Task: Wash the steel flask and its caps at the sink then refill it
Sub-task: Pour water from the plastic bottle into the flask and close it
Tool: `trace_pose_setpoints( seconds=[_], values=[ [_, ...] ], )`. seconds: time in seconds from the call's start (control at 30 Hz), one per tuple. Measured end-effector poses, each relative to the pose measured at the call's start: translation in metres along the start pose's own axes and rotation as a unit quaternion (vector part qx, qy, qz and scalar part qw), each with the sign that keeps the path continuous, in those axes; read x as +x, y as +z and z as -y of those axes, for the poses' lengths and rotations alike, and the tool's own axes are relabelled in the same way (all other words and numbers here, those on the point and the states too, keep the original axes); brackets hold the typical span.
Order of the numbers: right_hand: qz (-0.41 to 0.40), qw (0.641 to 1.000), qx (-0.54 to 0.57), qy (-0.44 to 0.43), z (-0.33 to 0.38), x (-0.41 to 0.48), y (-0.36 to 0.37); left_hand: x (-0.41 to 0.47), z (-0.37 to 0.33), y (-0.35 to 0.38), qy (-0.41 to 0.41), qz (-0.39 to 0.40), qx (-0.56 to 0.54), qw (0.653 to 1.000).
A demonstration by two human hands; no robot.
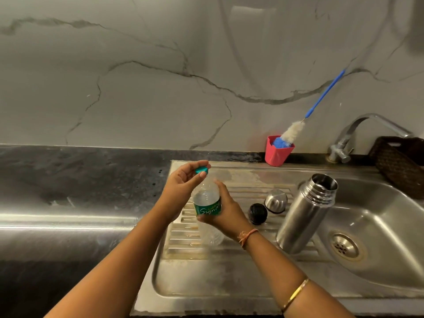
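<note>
Flask [305, 214]: stood uncapped at our three o'clock.
Left hand [183, 183]: we pinched the teal cap [202, 170].
Right hand [227, 213]: we gripped the bottle [207, 200].

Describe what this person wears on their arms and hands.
Both forearms are bare, no sleeves in view. The right arm carries an orange thread tied at the wrist and a thin gold bangle further up the forearm. Neither the left hand nor the right hand wears a glove.

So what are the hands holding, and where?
The left hand pinches the blue cap by its edge; the right hand grips the plastic bottle around its green label.
</note>
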State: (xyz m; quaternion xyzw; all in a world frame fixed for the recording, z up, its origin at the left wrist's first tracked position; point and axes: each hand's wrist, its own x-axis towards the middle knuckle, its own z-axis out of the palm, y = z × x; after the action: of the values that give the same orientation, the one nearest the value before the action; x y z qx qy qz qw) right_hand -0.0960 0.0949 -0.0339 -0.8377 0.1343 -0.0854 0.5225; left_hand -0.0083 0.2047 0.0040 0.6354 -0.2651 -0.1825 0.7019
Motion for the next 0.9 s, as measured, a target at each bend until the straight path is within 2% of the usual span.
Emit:
trace_pose_setpoints(
  seconds=[0.13, 0.2, 0.27, 0.33, 0.4, 0.47, 0.53, 0.7, 0.9],
  values=[
    [-0.064, 0.998, -0.016, 0.007, -0.005, 0.021, 0.006, 0.012, 0.009, -0.01, -0.011, 0.022, 0.007, 1.0],
    [-0.11, 0.994, 0.0, 0.017, -0.009, 0.038, 0.005, 0.022, 0.026, -0.018, -0.03, -0.012, 0.114, 0.993],
    [-0.159, 0.987, 0.001, 0.009, -0.012, 0.056, 0.005, 0.028, 0.054, -0.025, -0.053, -0.031, 0.306, 0.95],
    [-0.199, 0.98, 0.001, -0.012, -0.014, 0.075, 0.006, 0.027, 0.085, -0.027, -0.109, 0.015, 0.458, 0.882],
    [-0.223, 0.974, 0.004, -0.022, -0.019, 0.095, 0.01, 0.021, 0.114, -0.027, -0.159, 0.085, 0.541, 0.822],
    [-0.241, 0.97, 0.016, -0.022, -0.024, 0.113, 0.013, 0.014, 0.133, -0.026, -0.172, 0.13, 0.584, 0.782],
    [-0.249, 0.968, 0.027, -0.02, -0.028, 0.13, 0.014, 0.012, 0.145, -0.028, -0.171, 0.146, 0.587, 0.778],
    [-0.258, 0.964, 0.059, 0.026, -0.038, 0.164, 0.013, 0.009, 0.157, -0.034, -0.153, 0.149, 0.559, 0.801],
    [-0.257, 0.964, 0.056, 0.025, -0.051, 0.19, 0.022, 0.008, 0.163, -0.036, -0.151, 0.148, 0.553, 0.806]
  ],
)
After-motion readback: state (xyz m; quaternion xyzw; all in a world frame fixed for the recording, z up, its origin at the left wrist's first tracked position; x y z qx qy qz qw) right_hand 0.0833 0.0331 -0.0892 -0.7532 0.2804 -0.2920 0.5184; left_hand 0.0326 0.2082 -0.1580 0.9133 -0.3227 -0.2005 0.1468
